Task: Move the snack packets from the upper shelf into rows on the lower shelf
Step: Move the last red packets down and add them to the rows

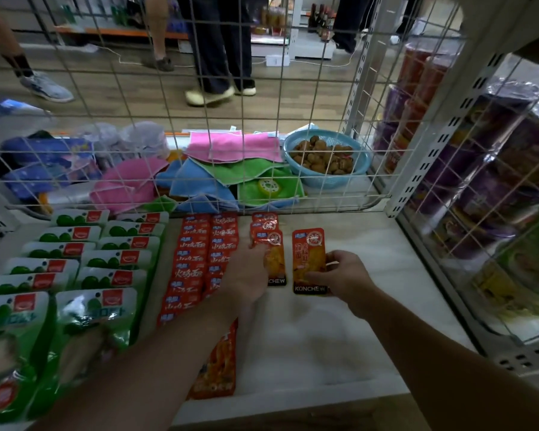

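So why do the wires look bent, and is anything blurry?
Head view: the wide-angle lens bows the white wire grid; head view: the green snack packets at lower left are smeared, while the orange snack packet in the right hand reads sharply; head view: light is dim, with glare on the plastic-wrapped purple tubs.

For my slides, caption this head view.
Right hand holds an orange packet beside the orange row the left hand touches.
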Demonstrator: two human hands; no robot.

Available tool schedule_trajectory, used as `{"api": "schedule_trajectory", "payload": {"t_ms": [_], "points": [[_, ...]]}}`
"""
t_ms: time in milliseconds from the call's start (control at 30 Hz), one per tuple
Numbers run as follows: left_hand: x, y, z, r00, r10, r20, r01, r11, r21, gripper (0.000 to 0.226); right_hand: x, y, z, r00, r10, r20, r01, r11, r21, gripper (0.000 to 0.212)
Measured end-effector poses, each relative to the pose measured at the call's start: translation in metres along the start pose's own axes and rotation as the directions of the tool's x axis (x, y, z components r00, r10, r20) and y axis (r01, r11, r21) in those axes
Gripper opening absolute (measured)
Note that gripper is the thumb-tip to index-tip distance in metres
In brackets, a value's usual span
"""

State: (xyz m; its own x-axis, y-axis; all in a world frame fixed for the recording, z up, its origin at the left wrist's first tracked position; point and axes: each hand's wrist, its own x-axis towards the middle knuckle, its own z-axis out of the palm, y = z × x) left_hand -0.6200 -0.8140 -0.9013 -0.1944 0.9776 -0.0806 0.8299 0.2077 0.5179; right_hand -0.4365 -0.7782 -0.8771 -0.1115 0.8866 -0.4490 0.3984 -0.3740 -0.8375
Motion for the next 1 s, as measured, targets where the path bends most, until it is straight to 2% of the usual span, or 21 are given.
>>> {"api": "schedule_trajectory", "payload": {"t_ms": [133,267,367,567,700,867,1000], "points": [[0.001,-0.01,-0.018,0.999,0.004,-0.048,-0.008,0.997,-0.081,0.042,0.001,-0.009,0.033,1.0,0.011,0.029,-0.01,0.999,-0.04,0.035],[-0.006,-0.028,-0.035,0.994,0.065,-0.087,-0.072,0.994,-0.085,0.04,0.003,-0.012,0.058,0.999,0.037,0.039,-0.035,0.997,-0.069,0.043],[-0.009,-0.04,-0.044,0.986,0.092,-0.136,-0.104,0.991,-0.08,0.036,0.002,-0.012,0.066,0.998,0.05,0.041,-0.046,0.993,-0.108,0.041],[-0.011,-0.05,-0.056,0.987,0.066,-0.146,-0.081,0.991,-0.105,0.033,0.0,-0.011,0.069,0.999,-0.023,-0.024,0.012,0.925,-0.379,0.042],[-0.011,-0.051,-0.056,0.988,0.063,-0.141,-0.078,0.992,-0.101,0.031,-0.002,-0.012,0.069,0.997,-0.06,-0.051,0.027,0.869,-0.494,0.041],[-0.01,-0.048,-0.052,0.99,0.066,-0.122,-0.078,0.993,-0.093,0.031,-0.002,-0.014,0.072,0.996,-0.077,-0.04,0.043,0.842,-0.538,0.052],[-0.009,-0.045,-0.051,0.992,0.068,-0.108,-0.077,0.993,-0.086,0.032,-0.002,-0.013,0.074,0.999,-0.053,-0.012,0.039,0.849,-0.527,0.052]]}}
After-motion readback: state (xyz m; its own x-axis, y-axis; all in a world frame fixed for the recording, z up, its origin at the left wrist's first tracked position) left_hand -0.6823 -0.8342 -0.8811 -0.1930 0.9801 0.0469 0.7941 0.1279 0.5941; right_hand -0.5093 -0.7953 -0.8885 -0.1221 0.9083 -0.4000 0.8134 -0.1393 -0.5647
